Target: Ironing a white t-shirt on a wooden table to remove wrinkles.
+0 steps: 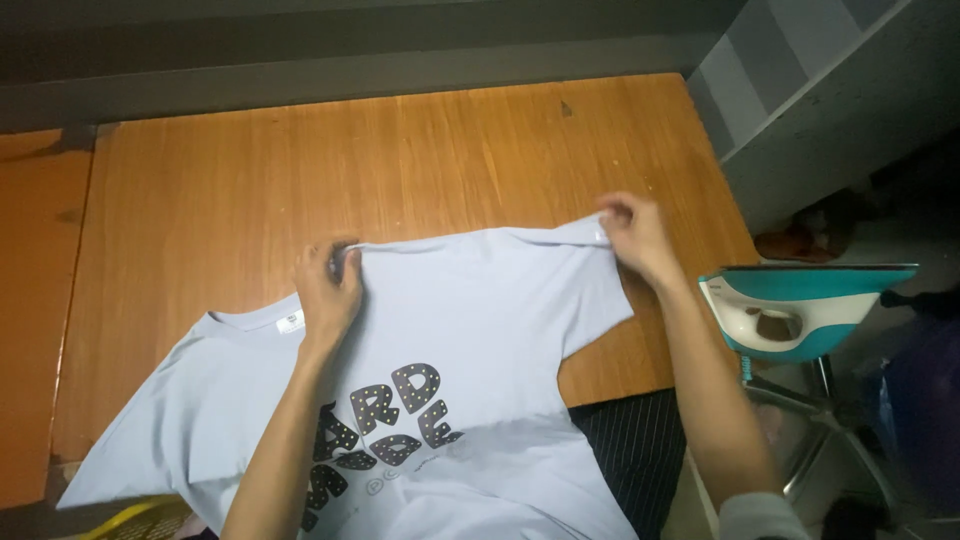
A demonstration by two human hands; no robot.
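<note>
Pinching T-shirt (480, 300) sleeve, both hands.

A big brown wooden counter (420, 150) fills the middle. A second brown wooden top (35, 300) sits just beside it on the left. Behind both runs a dark grey wall (350, 50). At the right stands a grey and white shelf (800, 90). Below it, a white and teal iron (800, 305) rests on a metal stand (820, 400) close to the counter's right edge. A dark cloth with thin stripes (630, 450) hangs at the counter's front edge. Something yellow (150, 520) peeks out at the bottom left, too hidden to tell what it is
</note>
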